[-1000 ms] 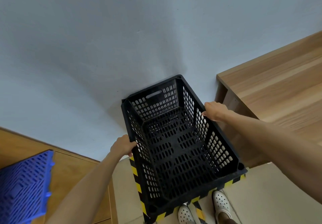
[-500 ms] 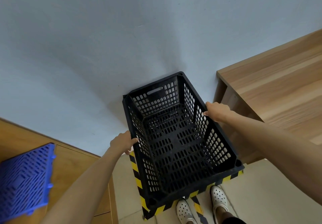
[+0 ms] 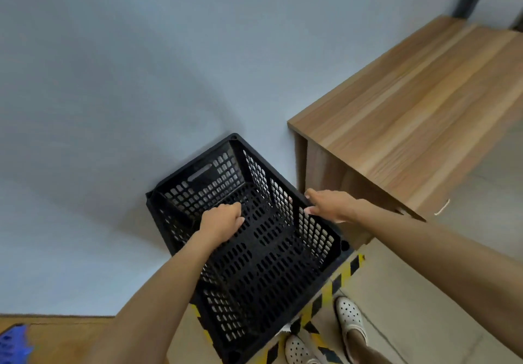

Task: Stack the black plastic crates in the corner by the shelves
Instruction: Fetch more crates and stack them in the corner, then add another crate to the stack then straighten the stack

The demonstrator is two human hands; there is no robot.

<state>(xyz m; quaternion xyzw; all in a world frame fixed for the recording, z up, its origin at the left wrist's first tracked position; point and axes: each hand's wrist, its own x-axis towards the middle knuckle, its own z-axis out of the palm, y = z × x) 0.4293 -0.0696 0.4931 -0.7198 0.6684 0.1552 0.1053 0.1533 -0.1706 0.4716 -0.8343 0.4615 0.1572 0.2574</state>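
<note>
The left forearm is crossing in front of the black crate (image 3: pixel 263 253) and hiding much of its left wall, so whether another crate is sitting beneath it cannot be told. A blue item (image 3: pixel 12 342) is being cut off at the lower left edge. The crate is lying with its open top facing up, its long axis running from the near shoes (image 3: pixel 349 317) toward the far wall (image 3: pixel 141 80), beside the wooden shelf unit (image 3: pixel 418 109) on the right. The left hand (image 3: pixel 222 219) is hovering over the interior with fingers curled under, gripping nothing visible. The right hand (image 3: pixel 329 203) is resting on the right rim, fingers extended over its edge.
</note>
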